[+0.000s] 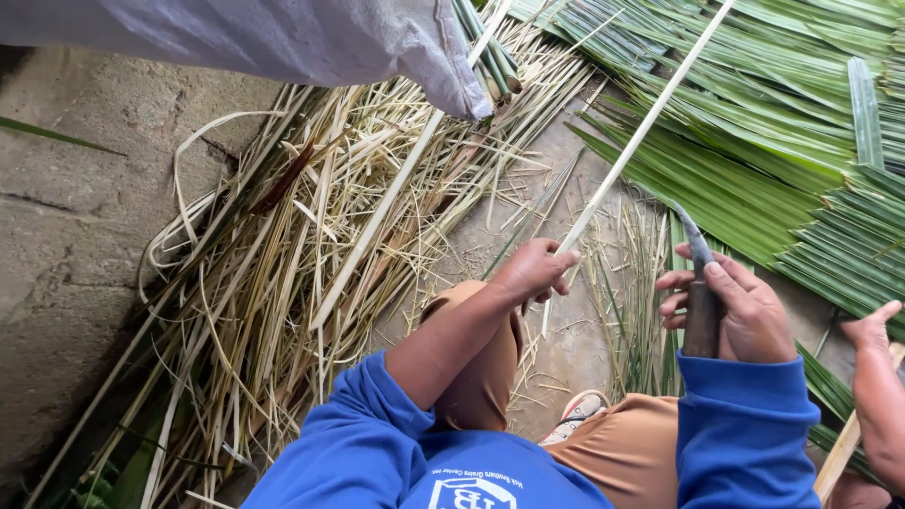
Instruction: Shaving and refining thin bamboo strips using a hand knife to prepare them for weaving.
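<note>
A long pale stick (641,127) runs diagonally up from the left hand (535,271), whose fingers are closed around its lower end. The right hand (740,306) is wrapped tight around a knife (699,283), blade pointing up. Green leaves (754,141) lie to the right, dry strips (311,245) to the left. Another person's hand (872,330) shows at the right edge.

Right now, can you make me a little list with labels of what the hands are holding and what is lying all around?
Left hand: shut on a long pale stick
Right hand: shut on a knife with a dark handle, blade pointing up
Left of the knees: heap of dry yellowish strips on the concrete floor
Upper right: green palm leaves
Top: grey sack
Right edge: another person's hand
</note>
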